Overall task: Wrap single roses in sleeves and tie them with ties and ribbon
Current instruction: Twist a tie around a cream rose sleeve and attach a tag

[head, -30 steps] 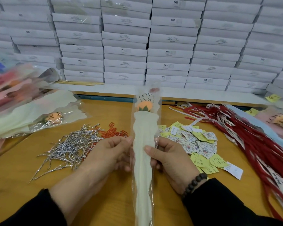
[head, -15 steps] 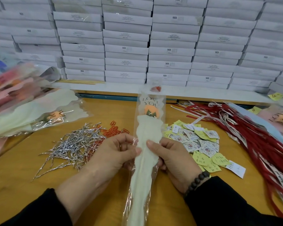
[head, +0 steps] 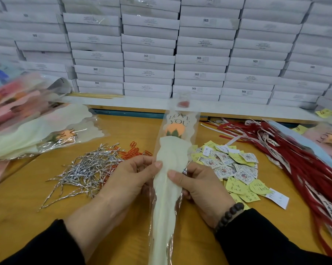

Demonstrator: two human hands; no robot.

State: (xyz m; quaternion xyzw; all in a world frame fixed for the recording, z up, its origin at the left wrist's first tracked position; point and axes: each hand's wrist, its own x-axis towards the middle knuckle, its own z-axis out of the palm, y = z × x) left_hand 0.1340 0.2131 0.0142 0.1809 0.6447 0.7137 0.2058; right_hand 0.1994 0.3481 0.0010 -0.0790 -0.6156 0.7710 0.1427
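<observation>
A long cream sleeve (head: 170,190) with a clear top printed "LOVE YOU" stands lengthwise over the wooden table (head: 18,217). An orange rose (head: 174,129) sits inside near its top. My left hand (head: 128,178) grips the sleeve's left side, thumb on the front. From the right, my right hand (head: 201,186) pinches it at the same height, and something silver glints by its fingers. A heap of silver twist ties (head: 88,169) lies to the left. Red ribbons (head: 295,150) lie to the right.
Wrapped roses (head: 27,129) are piled at the left edge. Orange paper clips (head: 134,152) lie beyond the ties. Yellow notes and round stickers (head: 234,169) spread right of the sleeve. Stacked white boxes (head: 180,54) wall off the back. Another sleeved rose (head: 331,138) lies far right.
Both hands have gathered the sleeve tighter around its middle, and its top has tipped slightly right and away. The thumbs have moved closer together on the front.
</observation>
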